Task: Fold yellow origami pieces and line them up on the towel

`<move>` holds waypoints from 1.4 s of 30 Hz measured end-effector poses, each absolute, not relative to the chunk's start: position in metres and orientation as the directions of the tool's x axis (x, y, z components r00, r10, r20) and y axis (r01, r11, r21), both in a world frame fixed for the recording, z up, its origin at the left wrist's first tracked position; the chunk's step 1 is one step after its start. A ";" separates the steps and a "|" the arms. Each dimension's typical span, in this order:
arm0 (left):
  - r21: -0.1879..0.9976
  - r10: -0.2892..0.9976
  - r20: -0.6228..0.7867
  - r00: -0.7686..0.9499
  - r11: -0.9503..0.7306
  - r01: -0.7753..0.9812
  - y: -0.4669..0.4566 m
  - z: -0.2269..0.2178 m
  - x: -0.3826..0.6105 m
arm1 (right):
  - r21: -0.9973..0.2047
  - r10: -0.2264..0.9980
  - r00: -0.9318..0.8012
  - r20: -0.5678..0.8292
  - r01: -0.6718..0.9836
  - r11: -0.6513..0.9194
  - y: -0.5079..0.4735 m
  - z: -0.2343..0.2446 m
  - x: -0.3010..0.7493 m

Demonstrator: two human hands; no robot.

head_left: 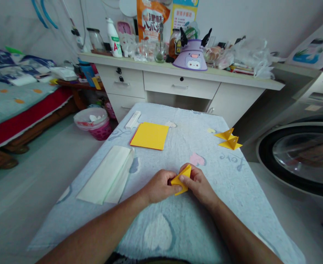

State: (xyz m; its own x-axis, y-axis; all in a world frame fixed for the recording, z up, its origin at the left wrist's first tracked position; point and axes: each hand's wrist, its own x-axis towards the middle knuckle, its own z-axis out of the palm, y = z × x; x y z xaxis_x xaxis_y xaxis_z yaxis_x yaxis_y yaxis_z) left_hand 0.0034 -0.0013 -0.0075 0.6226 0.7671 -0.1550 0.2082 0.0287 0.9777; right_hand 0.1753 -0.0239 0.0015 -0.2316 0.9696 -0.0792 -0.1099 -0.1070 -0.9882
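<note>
Between my two hands, above the near middle of the table, is a small folded piece of yellow paper. My left hand pinches its lower left side, thumb on top. On its right side, my right hand grips it with the thumb pressed on the face and fingers behind. The undersides of the paper and some fingertips are hidden. Farther off lies a stack of square yellow paper. Folded yellow paper shapes with pointed tips rest at the table's right edge.
A pale folded cloth or paper lies to the left on the cloth-covered table. Behind the yellow stack is a small white box-like item. A white cabinet stands beyond, a washing machine at right, a pink bin at left.
</note>
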 end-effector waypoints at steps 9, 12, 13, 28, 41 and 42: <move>0.981 0.735 -0.154 0.661 0.033 0.192 0.000 -0.006 0.002 | -0.987 0.992 -0.112 -0.064 -0.140 -0.079 -0.016 0.005 0.183; 0.979 0.736 -0.172 0.655 0.057 0.194 0.001 -0.004 0.001 | -0.990 0.995 -0.079 -0.058 -0.124 -0.068 -0.015 0.004 0.189; 0.981 0.738 -0.177 0.651 0.076 0.181 0.001 -0.004 0.001 | -0.990 0.996 -0.067 -0.059 -0.120 -0.067 -0.015 0.003 0.191; 0.961 0.977 -0.114 0.180 0.155 -0.228 0.008 0.002 -0.001 | -0.995 0.973 -0.210 -0.094 -0.004 -0.097 -0.022 0.004 0.192; 0.988 0.925 -0.064 0.374 0.111 -0.104 0.001 0.003 0.006 | -0.986 0.966 -0.235 -0.109 -0.098 -0.136 -0.025 0.000 0.180; 0.989 0.911 -0.068 0.407 0.116 -0.094 0.000 0.001 0.006 | -0.988 0.970 -0.221 -0.098 -0.097 -0.122 -0.025 0.000 0.180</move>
